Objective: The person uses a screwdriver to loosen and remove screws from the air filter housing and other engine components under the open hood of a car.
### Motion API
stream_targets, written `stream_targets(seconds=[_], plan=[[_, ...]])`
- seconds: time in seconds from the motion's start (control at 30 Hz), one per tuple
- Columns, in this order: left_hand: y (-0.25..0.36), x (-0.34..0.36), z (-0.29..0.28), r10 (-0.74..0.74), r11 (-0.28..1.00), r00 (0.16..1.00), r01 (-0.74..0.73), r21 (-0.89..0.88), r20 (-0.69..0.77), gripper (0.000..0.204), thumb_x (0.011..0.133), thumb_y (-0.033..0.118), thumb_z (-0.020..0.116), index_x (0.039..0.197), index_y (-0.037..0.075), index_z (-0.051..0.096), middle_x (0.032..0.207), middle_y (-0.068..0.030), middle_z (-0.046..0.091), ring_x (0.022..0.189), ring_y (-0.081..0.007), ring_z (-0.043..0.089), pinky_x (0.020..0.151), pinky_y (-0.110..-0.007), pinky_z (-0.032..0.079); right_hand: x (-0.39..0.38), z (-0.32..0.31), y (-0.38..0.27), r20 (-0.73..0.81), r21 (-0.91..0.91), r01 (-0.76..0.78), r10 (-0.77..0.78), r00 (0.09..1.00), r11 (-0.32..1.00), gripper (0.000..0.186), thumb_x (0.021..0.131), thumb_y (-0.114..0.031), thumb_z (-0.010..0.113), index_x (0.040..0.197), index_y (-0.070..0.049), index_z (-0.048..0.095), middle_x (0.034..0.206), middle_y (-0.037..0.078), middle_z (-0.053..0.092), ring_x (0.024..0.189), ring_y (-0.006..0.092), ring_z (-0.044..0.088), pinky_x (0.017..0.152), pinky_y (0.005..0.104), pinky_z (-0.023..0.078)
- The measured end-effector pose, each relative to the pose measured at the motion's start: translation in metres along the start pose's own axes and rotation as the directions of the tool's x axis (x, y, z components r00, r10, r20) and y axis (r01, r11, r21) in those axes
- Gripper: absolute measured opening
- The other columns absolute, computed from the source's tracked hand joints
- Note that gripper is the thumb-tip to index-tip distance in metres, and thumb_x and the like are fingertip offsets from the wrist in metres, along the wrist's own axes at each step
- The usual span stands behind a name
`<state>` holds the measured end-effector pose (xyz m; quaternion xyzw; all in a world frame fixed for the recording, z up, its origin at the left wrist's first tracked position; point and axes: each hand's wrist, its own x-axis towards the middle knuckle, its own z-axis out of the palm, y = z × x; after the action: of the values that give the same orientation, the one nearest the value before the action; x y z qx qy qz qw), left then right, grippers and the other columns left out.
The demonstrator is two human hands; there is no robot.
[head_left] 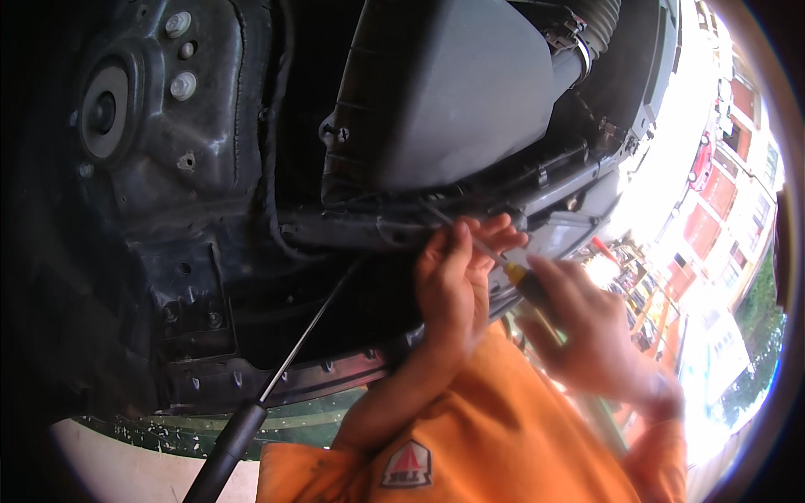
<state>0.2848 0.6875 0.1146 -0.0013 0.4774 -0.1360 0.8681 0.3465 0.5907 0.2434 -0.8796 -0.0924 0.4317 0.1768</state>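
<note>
My right hand (587,331), blurred by motion, is closed round the dark handle of a screwdriver (516,273) with a yellow collar. Its thin shaft slants up and left toward the lower edge of a large grey plastic box (470,101) in an engine bay. Closer to the tip, my left hand (457,281) has its thumb and curled fingers about the shaft, steadying it loosely. The tip lies in dark shadow by the box, so what it touches cannot be made out. Both forearms come out of orange sleeves.
A black strut with a metal rod (225,448) slants up left of my arms. A ribbed hose (600,25) joins the box at upper right. Bolts (183,85) stand on the dark body panel at left. Bright buildings and a red car (701,159) show at far right.
</note>
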Motion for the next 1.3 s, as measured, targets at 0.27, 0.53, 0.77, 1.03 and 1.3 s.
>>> stream_targets(seconds=[0.27, 0.53, 0.77, 1.03, 1.3], plan=[[-0.004, -0.004, 0.001, 0.002, 0.999, 1.000, -0.002, -0.044, 0.004, 0.018, 0.105, 0.014, 0.046, 0.101, 0.002, 0.059, 0.105, -0.0240, 0.070, 0.095, -0.0362, 0.070, 0.095, -0.043, 0.051, 0.008, -0.006, 0.012, 0.013, 0.199, -0.040, 0.039, 0.999, 0.979, 0.037, 0.090, -0.009, 0.068, 0.124, 0.005, 0.062, 0.074, 0.007, 0.062, 0.052, 0.0098, 0.054, 0.043, 0.0238, 0.037], [0.001, 0.000, 0.000, 0.000, 1.000, 1.000, 0.000, 0.005, -0.021, 0.017, 0.103, 0.013, 0.049, 0.099, 0.001, 0.061, 0.104, -0.0239, 0.070, 0.093, -0.0359, 0.070, 0.096, -0.044, 0.051, 0.010, -0.013, 0.010, 0.233, 0.561, -0.406, 0.333, 0.913, 0.721, 0.041, 0.094, -0.019, 0.069, 0.125, 0.008, 0.060, 0.083, 0.007, 0.066, 0.064, 0.0099, 0.057, 0.053, 0.0258, 0.047], [0.000, -0.001, 0.003, 0.030, 0.998, 1.000, -0.030, 0.050, -0.006, 0.020, 0.103, 0.014, 0.049, 0.097, 0.001, 0.063, 0.103, -0.0235, 0.071, 0.091, -0.0343, 0.070, 0.093, -0.043, 0.054, -0.005, -0.001, 0.010, 0.154, -0.514, 0.206, -0.147, 0.977, 0.833, 0.050, 0.086, -0.018, 0.070, 0.125, 0.010, 0.056, 0.094, 0.013, 0.066, 0.059, 0.0199, 0.061, 0.045, 0.0354, 0.048], [-0.003, -0.002, -0.001, 0.048, 0.997, 0.996, -0.043, 0.060, -0.078, 0.020, 0.103, 0.017, 0.050, 0.098, 0.001, 0.061, 0.098, -0.0222, 0.072, 0.083, -0.0325, 0.072, 0.086, -0.043, 0.056, -0.003, 0.006, 0.017, 0.423, 0.790, -0.546, 0.396, 0.815, 0.278, 0.037, 0.094, -0.013, 0.068, 0.125, 0.007, 0.060, 0.081, 0.004, 0.064, 0.055, 0.0044, 0.048, 0.047, 0.0203, 0.038], [0.001, 0.001, 0.002, 0.062, 0.991, 0.996, -0.054, 0.123, -0.060, 0.020, 0.102, 0.017, 0.053, 0.094, 0.002, 0.063, 0.097, -0.0228, 0.072, 0.079, -0.0311, 0.072, 0.094, -0.044, 0.052, -0.006, -0.005, -0.006, -0.012, -0.277, 0.104, -0.112, 0.994, 0.955, 0.046, 0.087, -0.014, 0.068, 0.125, 0.011, 0.056, 0.084, 0.011, 0.062, 0.066, 0.0220, 0.063, 0.056, 0.0304, 0.051]])
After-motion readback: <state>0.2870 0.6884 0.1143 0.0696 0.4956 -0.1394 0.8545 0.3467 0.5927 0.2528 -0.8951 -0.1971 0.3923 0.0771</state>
